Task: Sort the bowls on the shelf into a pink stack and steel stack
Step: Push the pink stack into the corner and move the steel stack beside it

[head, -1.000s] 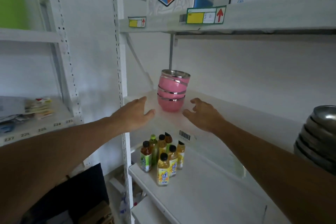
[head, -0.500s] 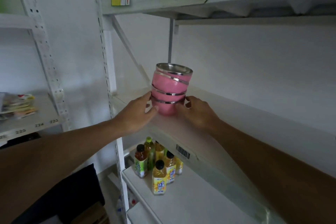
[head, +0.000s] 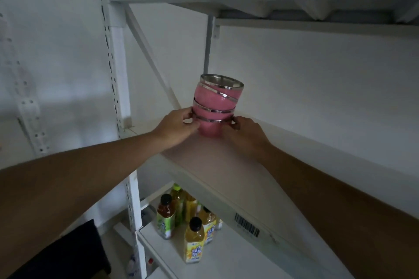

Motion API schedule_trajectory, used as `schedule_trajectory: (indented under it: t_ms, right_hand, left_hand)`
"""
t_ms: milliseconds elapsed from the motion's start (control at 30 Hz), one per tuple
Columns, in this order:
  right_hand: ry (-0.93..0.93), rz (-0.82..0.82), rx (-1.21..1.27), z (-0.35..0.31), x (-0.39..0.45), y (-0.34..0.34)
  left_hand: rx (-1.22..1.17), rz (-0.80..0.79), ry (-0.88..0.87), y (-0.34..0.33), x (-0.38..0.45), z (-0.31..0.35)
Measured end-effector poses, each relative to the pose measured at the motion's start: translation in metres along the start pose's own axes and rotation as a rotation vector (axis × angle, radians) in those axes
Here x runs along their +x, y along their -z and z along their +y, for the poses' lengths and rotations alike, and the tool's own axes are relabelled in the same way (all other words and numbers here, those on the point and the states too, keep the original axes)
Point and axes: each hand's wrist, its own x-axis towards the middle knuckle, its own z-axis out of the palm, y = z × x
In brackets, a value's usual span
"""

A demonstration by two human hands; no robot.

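Left hand [head: 179, 127] and right hand [head: 246, 131] pinch the pink stack [head: 215, 106] low on the shelf [head: 238, 179]; its top bowl seemingly tilted.

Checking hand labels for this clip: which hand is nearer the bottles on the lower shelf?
Left. The left hand grips the pink bowl stack almost straight above the bottles; the right hand grips it farther to the right.

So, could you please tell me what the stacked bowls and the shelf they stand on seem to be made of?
The pink bowls look like steel with a smooth pink outer shell, perhaps plastic or a coating: each rim is a bright mirror-like band, and the top bowl's inside is bare grey metal. The shelf looks like white-painted sheet metal with a matte finish, though the paint hides what lies beneath.
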Motion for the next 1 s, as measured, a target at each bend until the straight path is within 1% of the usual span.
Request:
schedule_trajectory:
  t_ms: [133, 233, 367, 433, 567, 667, 733, 800, 867, 900, 933, 1000]
  right_hand:
    - [-0.04, 0.019, 0.049, -0.001, 0.014, -0.003]
    - [-0.08, 0.033, 0.137, 0.003, 0.019, -0.006]
    - [-0.094, 0.107, 0.279, 0.009, 0.021, -0.009]
    - [-0.089, 0.124, 0.32, 0.009, 0.022, -0.008]
    - [-0.162, 0.119, 0.391, 0.006, 0.032, -0.003]
    - [-0.187, 0.158, 0.34, 0.005, 0.041, 0.0]
    - [-0.175, 0.182, 0.255, 0.006, 0.047, 0.003]
    - [-0.183, 0.173, 0.201, 0.01, 0.053, 0.007]
    - [-0.204, 0.147, 0.211, 0.014, 0.058, 0.012]
    - [-0.21, 0.139, 0.209, 0.016, 0.06, 0.015]
    - [-0.21, 0.132, 0.193, 0.018, 0.06, 0.017]
    - [-0.199, 0.106, 0.109, 0.026, 0.055, 0.02]
  left_hand:
    - [-0.067, 0.009, 0.026, -0.003, 0.02, -0.005]
    - [-0.169, 0.067, 0.13, -0.007, 0.027, -0.009]
    - [-0.421, 0.134, 0.296, -0.014, 0.03, -0.01]
    - [-0.507, 0.113, 0.333, -0.018, 0.037, -0.007]
    - [-0.606, 0.068, 0.369, -0.028, 0.055, 0.005]
    - [-0.519, 0.045, 0.426, -0.038, 0.071, 0.016]
    - [-0.407, -0.008, 0.419, -0.044, 0.081, 0.022]
    - [-0.422, -0.04, 0.387, -0.052, 0.089, 0.025]
    - [-0.463, -0.072, 0.379, -0.056, 0.094, 0.026]
    - [-0.44, -0.098, 0.378, -0.057, 0.096, 0.026]
    - [-0.371, -0.125, 0.375, -0.055, 0.098, 0.026]
    - [-0.112, -0.172, 0.295, -0.055, 0.099, 0.019]
